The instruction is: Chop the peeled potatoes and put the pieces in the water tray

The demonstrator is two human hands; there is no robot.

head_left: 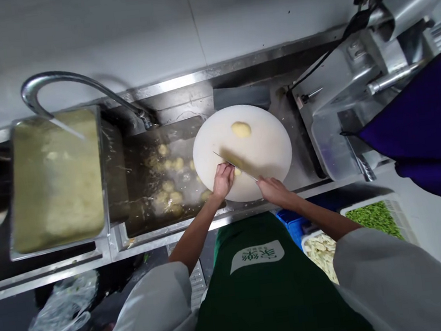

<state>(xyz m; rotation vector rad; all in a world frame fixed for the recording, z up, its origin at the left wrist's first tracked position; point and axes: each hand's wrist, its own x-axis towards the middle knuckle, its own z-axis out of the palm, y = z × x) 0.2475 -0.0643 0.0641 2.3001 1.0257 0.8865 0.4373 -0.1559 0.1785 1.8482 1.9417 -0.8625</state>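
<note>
At the white board (269,138), hands (223,181) angle inward, right (273,190) gripping a knife (240,169).

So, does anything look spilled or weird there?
Yes: the metal tray looks brim-full of cloudy yellowish water, yet the tap is running into it. Streaks of water beside the tray's right wall suggest it may be spilling into the sink. The knife and cutting board look fine.

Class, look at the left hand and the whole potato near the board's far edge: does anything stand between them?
Yes: the knife, gripped in the right hand, slants across the white board between the left hand and the potato.
</note>
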